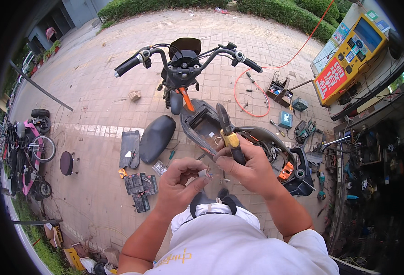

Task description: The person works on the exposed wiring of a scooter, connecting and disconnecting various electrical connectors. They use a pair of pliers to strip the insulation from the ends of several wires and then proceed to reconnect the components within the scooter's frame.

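My left hand is closed, its thumb and fingers pinching a small whitish plug connector with short wires. My right hand grips black-and-yellow-handled pliers, their dark jaws pointing up and away from me. The two hands are apart in front of my waist, the pliers higher than the connector. Just beyond them stands an electric scooter with its seat off and the inner compartment exposed. Loose wiring shows in its rear body, right of my right hand.
The detached black seat and several dark battery blocks lie left of the scooter. A round stool stands farther left. At the right are a toolbox, a red hose, power tools and a yellow machine.
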{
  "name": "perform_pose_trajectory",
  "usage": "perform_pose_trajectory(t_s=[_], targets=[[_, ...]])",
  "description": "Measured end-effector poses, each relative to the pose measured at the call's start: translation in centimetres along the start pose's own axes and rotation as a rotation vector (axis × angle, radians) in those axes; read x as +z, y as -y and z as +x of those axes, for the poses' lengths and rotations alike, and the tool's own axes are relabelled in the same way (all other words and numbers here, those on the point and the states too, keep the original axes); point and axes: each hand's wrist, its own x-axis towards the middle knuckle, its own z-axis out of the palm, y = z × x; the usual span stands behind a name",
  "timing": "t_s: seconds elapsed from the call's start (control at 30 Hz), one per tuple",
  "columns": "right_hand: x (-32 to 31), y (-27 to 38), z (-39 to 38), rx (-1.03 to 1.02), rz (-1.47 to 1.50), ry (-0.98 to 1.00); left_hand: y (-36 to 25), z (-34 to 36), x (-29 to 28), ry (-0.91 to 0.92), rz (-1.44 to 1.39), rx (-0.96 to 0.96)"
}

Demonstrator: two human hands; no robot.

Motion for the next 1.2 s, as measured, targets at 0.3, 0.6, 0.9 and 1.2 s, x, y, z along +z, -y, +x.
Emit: perform_pose_trajectory(t_s=[0.3, 0.6, 0.9, 1.2], targets=[[2.3, 0.9, 1.9, -0.001, -0.035, -0.087, -0.7, 4.1, -3.6, 0.344, 0.193, 0.152], [4.4, 0.6, 3.8, 0.038, 0.021, -0.246, -0.2, 5.7, -4.5, 0.195, -0.092, -0.067], [1.2, -1.7, 0.8, -0.156, -0.701, -0.081, -0.3, 6.2, -4.3, -0.031, -0.584, -0.289], [-2.7, -0.4, -0.8, -0.215, -0.768, -0.001, -0.1, 6.4, -0.7, 0.087, -0.471, -0.231]])
